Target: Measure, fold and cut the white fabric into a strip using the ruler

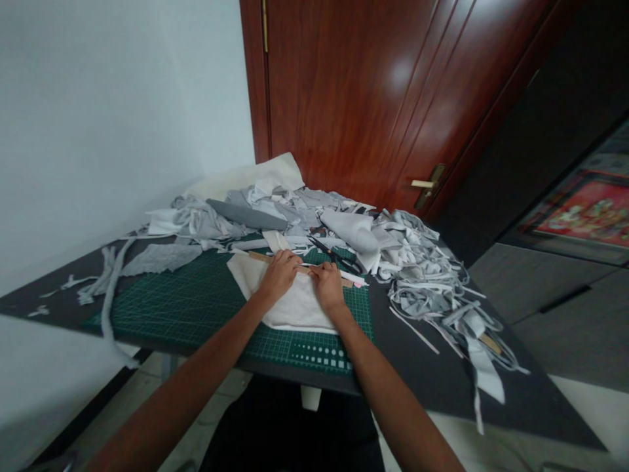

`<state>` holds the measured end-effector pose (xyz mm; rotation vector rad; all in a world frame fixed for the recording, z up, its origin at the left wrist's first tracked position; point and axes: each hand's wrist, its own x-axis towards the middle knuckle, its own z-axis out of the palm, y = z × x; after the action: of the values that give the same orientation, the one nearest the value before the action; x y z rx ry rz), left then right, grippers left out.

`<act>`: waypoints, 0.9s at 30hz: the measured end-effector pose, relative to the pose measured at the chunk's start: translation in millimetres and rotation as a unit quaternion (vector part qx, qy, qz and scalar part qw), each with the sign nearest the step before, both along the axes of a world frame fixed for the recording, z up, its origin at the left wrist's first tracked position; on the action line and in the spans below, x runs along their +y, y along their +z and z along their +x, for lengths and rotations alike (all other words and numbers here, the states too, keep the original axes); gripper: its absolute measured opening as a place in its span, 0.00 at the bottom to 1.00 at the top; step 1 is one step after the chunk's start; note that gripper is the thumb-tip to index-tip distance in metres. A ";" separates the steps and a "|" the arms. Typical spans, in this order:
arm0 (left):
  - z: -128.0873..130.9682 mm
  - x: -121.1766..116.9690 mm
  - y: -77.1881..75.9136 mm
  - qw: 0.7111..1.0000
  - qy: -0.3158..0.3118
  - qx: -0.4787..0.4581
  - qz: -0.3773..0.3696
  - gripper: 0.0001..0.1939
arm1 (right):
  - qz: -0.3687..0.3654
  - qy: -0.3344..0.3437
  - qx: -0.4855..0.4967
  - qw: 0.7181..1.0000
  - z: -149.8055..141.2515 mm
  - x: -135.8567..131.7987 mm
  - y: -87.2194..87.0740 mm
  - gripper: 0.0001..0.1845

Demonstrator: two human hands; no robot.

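A piece of white fabric (299, 307) lies on a green cutting mat (181, 295) right in front of me. Across its far edge runs a thin wooden ruler (258, 256), slanting down to the right. My left hand (282, 272) has its fingers bent over the fabric's edge at the ruler. Close beside it, my right hand (327, 282) pinches the same edge with thumb and fingers. A narrow white strip shows between the fingertips; its exact hold is partly hidden. Black-handled scissors (351, 265) rest just beyond my right hand.
Grey and white fabric scraps (295, 210) are heaped along the back of the dark table (407, 367). A tangled pile of strips (422, 295) covers the right side, some hanging over the edge. A long strip (111, 308) droops off the front left. Behind stands a brown door (344, 98).
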<state>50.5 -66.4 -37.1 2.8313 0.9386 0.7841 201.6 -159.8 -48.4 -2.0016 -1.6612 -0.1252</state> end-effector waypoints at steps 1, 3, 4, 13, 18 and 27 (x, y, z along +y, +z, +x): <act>-0.1 3.5 -1.0 1.000 0.000 0.002 -0.003 0.09 | 0.002 0.003 0.000 1.000 0.2 -0.7 -0.2 0.18; 0.2 7.7 -2.6 1.000 -0.005 0.010 -0.009 0.14 | 0.009 0.010 -0.001 1.000 1.5 -4.2 -0.2 0.18; 0.1 8.4 -3.2 1.000 -0.006 0.013 -0.010 0.17 | 0.013 0.013 -0.001 1.000 3.0 -7.0 -0.3 0.18; -4.6 6.5 -5.3 1.000 0.000 0.005 -0.025 0.18 | 0.057 -0.015 0.015 0.998 23.2 -40.7 -5.7 0.15; -2.0 14.0 -9.5 1.000 -0.003 0.005 -0.029 0.19 | 0.090 -0.035 0.033 0.995 22.0 -40.6 -6.4 0.13; -2.1 22.5 -11.6 0.999 -0.013 0.015 -0.029 0.13 | 0.183 -0.067 0.104 0.975 84.1 -46.8 -4.6 0.13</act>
<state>48.5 -43.9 -48.7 2.8064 0.9118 0.7008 285.7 -206.6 -53.0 -1.7755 -1.2677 -0.2426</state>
